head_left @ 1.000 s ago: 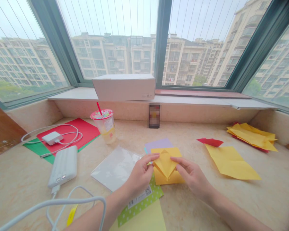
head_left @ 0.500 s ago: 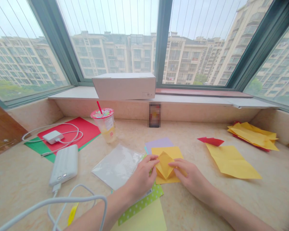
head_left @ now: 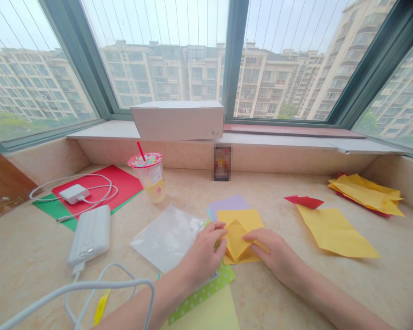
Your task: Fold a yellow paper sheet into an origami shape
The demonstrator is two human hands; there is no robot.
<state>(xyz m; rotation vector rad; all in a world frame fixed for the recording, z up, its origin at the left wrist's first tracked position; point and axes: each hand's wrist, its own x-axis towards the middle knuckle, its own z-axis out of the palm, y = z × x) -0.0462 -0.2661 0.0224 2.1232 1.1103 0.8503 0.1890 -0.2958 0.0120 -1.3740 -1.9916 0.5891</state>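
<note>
in the head view, a folded yellow origami paper (head_left: 236,240) is held on a yellow sheet (head_left: 244,219) near the middle, between the left hand (head_left: 203,256) and right hand (head_left: 275,252), fingers pressed together on both sides.

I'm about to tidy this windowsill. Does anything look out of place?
The yellow sheets at the far right stand out: they lie in a rumpled, overlapping heap on red paper, whereas the lilac sheet lies flat.
</note>
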